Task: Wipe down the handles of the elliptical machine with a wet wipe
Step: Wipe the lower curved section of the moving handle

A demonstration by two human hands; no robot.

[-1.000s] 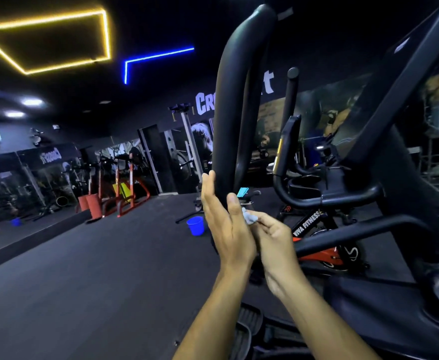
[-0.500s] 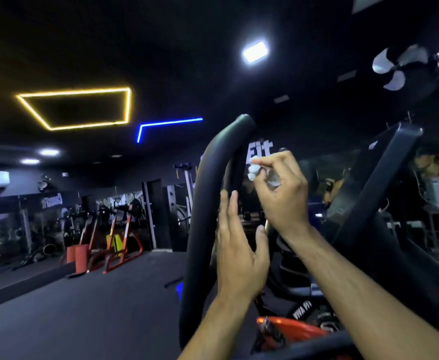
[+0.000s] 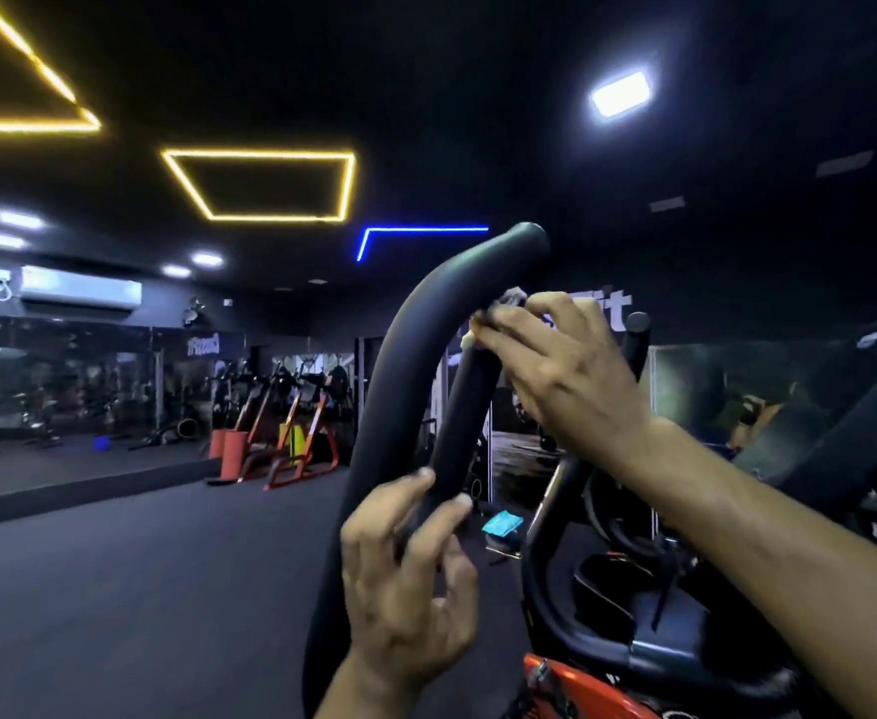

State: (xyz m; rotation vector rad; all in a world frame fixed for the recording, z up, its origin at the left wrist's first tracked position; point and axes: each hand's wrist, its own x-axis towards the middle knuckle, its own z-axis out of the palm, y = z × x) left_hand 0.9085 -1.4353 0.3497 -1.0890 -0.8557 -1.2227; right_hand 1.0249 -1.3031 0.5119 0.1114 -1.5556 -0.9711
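The handle [image 3: 400, 386], a black curved padded bar with a second bar [image 3: 465, 412] running up just inside it, stands in the middle of the view. The right hand [image 3: 566, 371] is up near the bend, where the inner bar meets the outer one. Its fingers [image 3: 498, 329] are bunched around a small pale wipe [image 3: 509, 299], only a scrap of which shows above and beside the fingertips; the wipe touches the handle there. The left hand [image 3: 410, 578] is lower down, thumb and forefinger curled lightly round the inner bar, steadying it.

Assessment: wiping is at its start, at the top of the handle, with the length below apparently not yet covered.

Recommended method: open the wipe out so more of it bears on the padding, wrap it round the bar, and draw it downward in one firm pass. Keep the left hand's hold so the arm does not swing. Shift that hand before the wipe reaches it, or a patch goes unwiped. The tip above the bend also needs attention.
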